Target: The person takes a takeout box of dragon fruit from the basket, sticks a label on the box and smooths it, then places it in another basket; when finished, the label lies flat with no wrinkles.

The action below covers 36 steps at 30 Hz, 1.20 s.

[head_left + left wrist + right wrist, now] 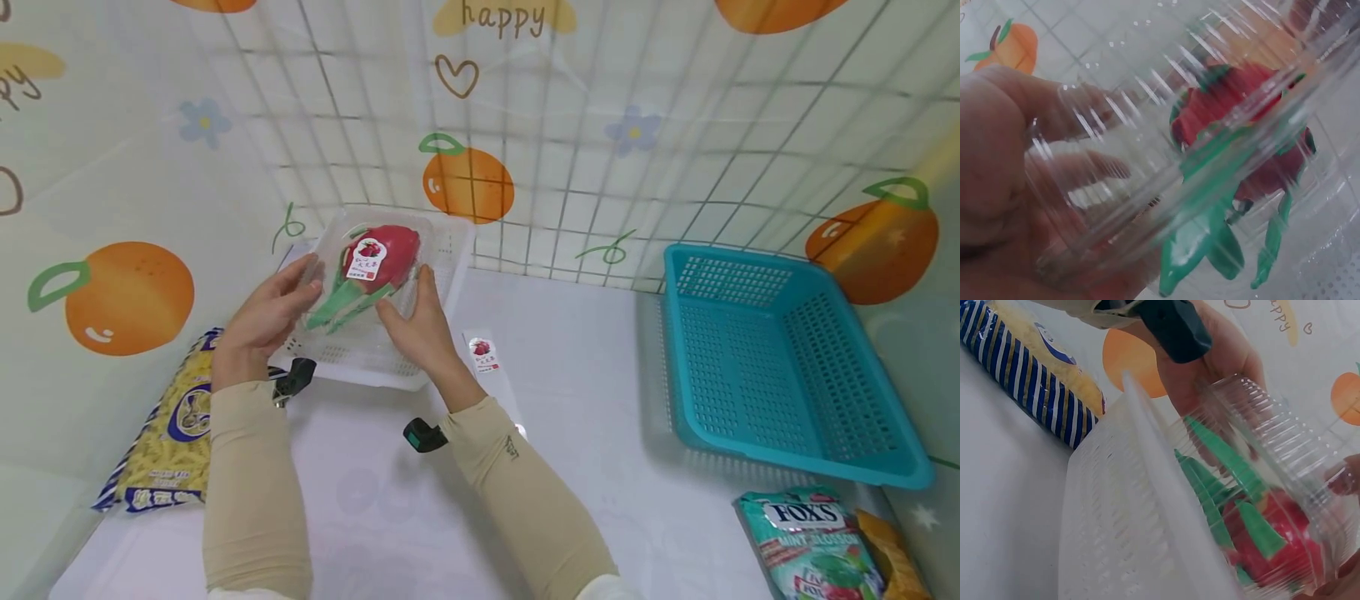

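Observation:
A clear plastic box [372, 275] with a red dragon fruit [382, 250] with green scales and a white label inside is held just over a white perforated basket [453, 250]. My left hand [303, 279] grips the box's left side, and my right hand [408, 296] grips its right side with the thumb at the near edge. The left wrist view is filled by the ribbed clear box [1135, 125], with the dragon fruit [1235, 119] behind it and my fingers [1079, 119] wrapped round the wall. In the right wrist view the dragon fruit [1279, 544] lies above the basket's wall [1122, 506].
A blue-striped bag of pasta [176, 425] lies at the left on the white table. A teal basket [780, 367] stands at the right, with a Fox's candy bag [810, 542] in front of it. A small labelled strip [483, 354] lies beside my right wrist. A wire grid backs the table.

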Motion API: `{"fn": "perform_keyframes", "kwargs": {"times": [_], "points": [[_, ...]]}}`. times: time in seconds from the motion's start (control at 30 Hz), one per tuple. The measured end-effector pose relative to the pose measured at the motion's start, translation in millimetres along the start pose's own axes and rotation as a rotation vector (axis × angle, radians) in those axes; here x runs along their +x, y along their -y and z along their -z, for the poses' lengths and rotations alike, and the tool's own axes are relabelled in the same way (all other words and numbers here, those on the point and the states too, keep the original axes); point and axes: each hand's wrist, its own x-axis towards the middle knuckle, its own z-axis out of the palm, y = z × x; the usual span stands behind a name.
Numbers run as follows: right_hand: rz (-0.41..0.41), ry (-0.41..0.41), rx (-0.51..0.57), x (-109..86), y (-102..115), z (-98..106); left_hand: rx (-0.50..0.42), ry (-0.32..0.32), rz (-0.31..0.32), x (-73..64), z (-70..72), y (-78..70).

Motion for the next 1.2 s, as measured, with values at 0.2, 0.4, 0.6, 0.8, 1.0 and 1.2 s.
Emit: {"fn": "perform_keyframes", "kwargs": {"times": [0.2,0.4,0.6,0.8,1.0,1.2], "points": [[0.007,-0.006,-0.001,4.1,0,-3,0.021,-0.007,0.011,2.4,3.2,1.7],[0.009,-0.014,0.003,6.2,0,-6,0.038,-0.032,0.005,5.8,5.1,0.3],[-0.003,-0.014,-0.031,8.8,-2,-8,-0.037,-0.088,0.034,12.9,6.4,5.4],[-0.002,-0.021,-0.044,11.7,-4,-10,-0.062,-0.139,0.029,19.7,5.5,11.2],[-0.012,-0.021,-0.06,14.3,-6,-12,-0.071,-0.203,0.031,23.5,2.0,16.0],[-0.028,-0.012,-0.076,17.3,-8,-13,-0.095,-0.236,0.02,27.5,-0.5,20.9]]}}
